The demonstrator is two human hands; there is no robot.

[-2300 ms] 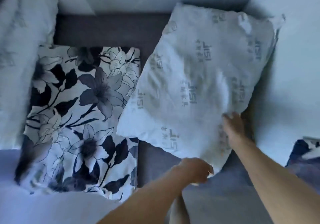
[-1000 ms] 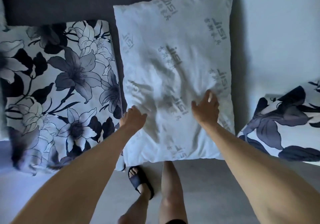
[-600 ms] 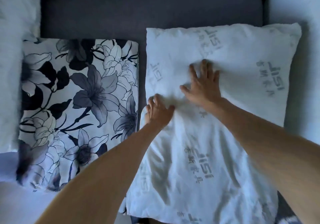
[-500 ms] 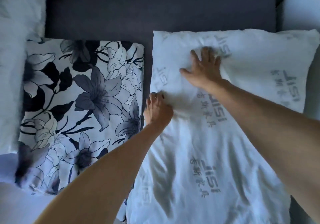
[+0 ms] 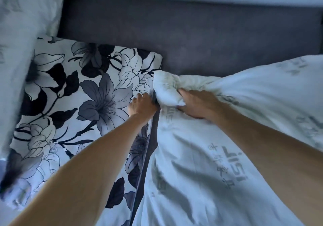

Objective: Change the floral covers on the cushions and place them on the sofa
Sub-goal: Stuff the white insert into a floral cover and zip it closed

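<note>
A bare white cushion insert [image 5: 218,155] with grey printed lettering lies on the dark grey sofa [image 5: 192,38], filling the right half of the view. My right hand [image 5: 197,103] grips its bunched top-left corner. My left hand [image 5: 142,106] sits just left of that corner, at the gap beside the floral cushion [image 5: 83,112]; its fingers are curled, and whether they hold cloth is hidden. The floral cushion, white with dark lilies, lies flat on the seat to the left.
A pale fluffy cushion [image 5: 22,33] leans at the far left against the sofa. The dark backrest runs across the top. A narrow strip of dark seat [image 5: 153,138] shows between the two cushions.
My right hand slid left from lying flat on the insert and gathered its top-left corner into a bunch. My left hand moved up toward the same corner. The view came closer.
</note>
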